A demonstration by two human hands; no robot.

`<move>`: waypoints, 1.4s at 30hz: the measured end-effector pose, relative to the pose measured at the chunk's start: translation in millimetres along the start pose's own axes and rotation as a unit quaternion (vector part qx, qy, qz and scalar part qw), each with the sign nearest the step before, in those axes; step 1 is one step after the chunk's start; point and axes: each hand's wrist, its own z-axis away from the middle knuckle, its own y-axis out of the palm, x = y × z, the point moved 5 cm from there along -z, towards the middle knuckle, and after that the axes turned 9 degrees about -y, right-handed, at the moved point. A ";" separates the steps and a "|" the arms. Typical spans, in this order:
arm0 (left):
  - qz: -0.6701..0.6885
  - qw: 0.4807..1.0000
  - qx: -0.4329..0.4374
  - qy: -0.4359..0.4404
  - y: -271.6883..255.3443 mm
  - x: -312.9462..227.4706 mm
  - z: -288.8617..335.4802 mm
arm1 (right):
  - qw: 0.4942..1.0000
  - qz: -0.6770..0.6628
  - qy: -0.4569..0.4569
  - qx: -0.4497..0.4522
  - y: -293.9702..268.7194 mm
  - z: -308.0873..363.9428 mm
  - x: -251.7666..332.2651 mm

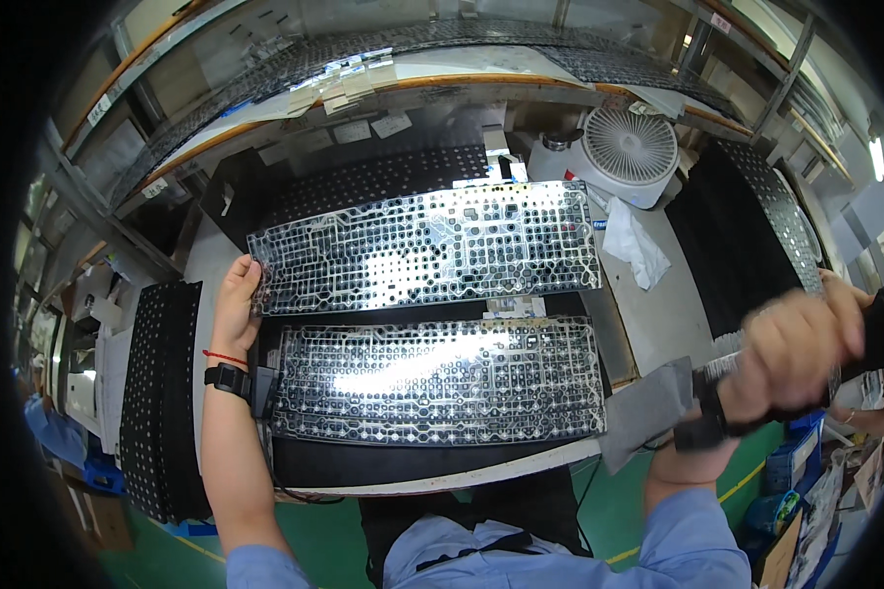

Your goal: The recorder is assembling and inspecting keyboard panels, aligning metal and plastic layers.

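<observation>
My left hand (238, 294) grips the left edge of a clear keyboard membrane sheet (422, 245) printed with silvery traces and dark dots. The sheet is slightly tilted above the work surface. Nearer to me, a second membrane sheet (442, 383) lies flat on a black base, with bright glare across it. My right hand (786, 353) is raised at the right, closed and blurred by motion; what it holds, if anything, I cannot make out. A grey flat piece (646, 412) sits beside my right wrist, at the lower sheet's right end.
A white round fan (629, 147) and a crumpled white cloth (635, 245) are at the back right. Black dotted stacks stand at left (162, 393) and right (746, 236). A shelf (442, 88) with more sheets spans the back. Another person's hand (843, 293) shows at far right.
</observation>
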 end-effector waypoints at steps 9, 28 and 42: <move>0.003 1.000 0.003 0.001 -0.5 -1.3 4.0 | 0.732 0.559 0.300 -0.248 -179.8 56.2 -67.2; 0.040 0.994 -0.092 -0.044 12.6 -14.8 18.0 | 0.746 0.530 0.301 -0.266 -188.9 73.9 -76.9; -0.165 0.980 -0.039 -0.100 7.8 0.7 10.6 | 0.744 0.588 0.270 -0.167 -187.5 67.2 -73.4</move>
